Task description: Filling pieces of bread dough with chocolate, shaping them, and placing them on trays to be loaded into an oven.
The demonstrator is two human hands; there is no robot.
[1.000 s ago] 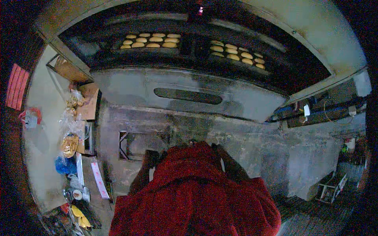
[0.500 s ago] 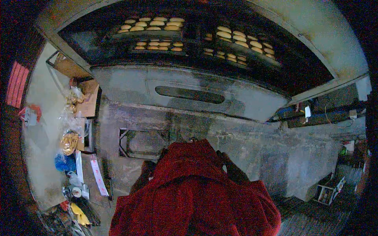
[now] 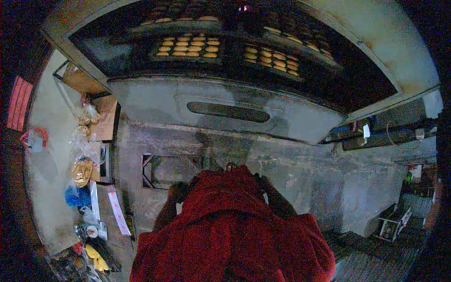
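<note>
Both arms come down beside my red garment. My left hand is at its left side, near a small white patch, and my right hand is at its right side. Dark, grainy light and the cloth hide the fingers of each hand, so I cannot make out any grip. In front of me, out of reach of both hands, is a wide oven opening. Inside it, pale oblong bread rolls lie in rows at the left. More bread rolls lie at the right, with dimmer rows above.
Below the opening is a grey oven front with a long oval slot. A square metal frame lies on the floor. Cardboard, plastic bags and a blue bundle line the left. A small rack stands at the right.
Inside the oven, the rows of bread rolls have shifted upward; the upper ones are now dim and partly hidden, while more of the lower ones shows. My hands have barely moved.
</note>
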